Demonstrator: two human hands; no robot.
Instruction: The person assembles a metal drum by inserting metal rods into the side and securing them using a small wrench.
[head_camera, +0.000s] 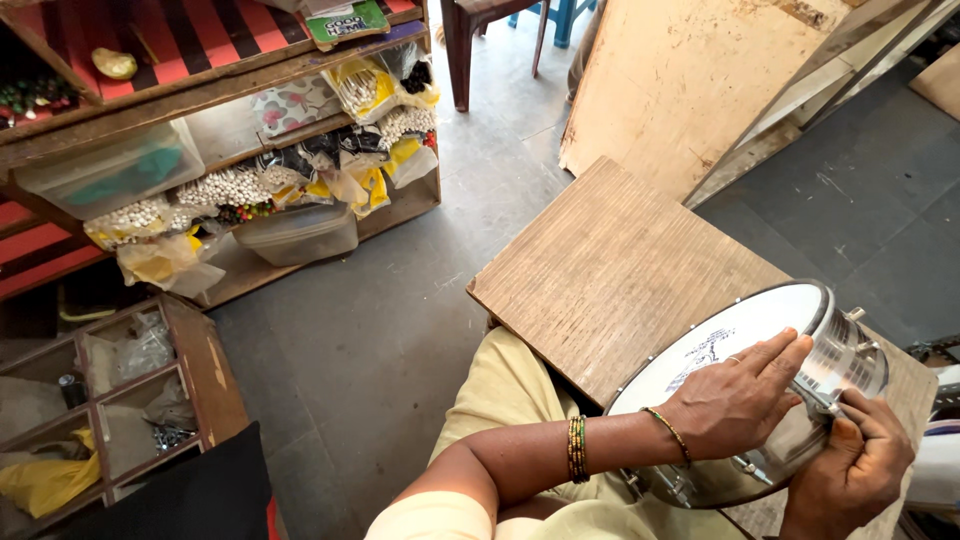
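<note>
We are looking down at a small drum (745, 395) with a white skin and a shiny metal shell, which is lying tilted at the near right corner of a wooden tabletop (610, 275). Our left hand (740, 400) is resting flat on the white skin near its rim, fingers stretched out and together, so its grip is closing on nothing. Our right hand (850, 470) is curling against the metal shell just below a tuning lug (835, 405), thumb pressed to the side; whether that grip is pinching anything small we cannot tell, since the fingers are hiding it. Bangles (577, 449) are sitting on the left forearm.

Well apart, to the left across the grey floor (370, 330), a wooden shelf (200, 90) is carrying bags of white beads (225, 187) and clear plastic tubs (300, 235). A compartment box (110, 400) is standing near the lower left, and a plywood sheet (680, 80) is leaning beyond the tabletop.
</note>
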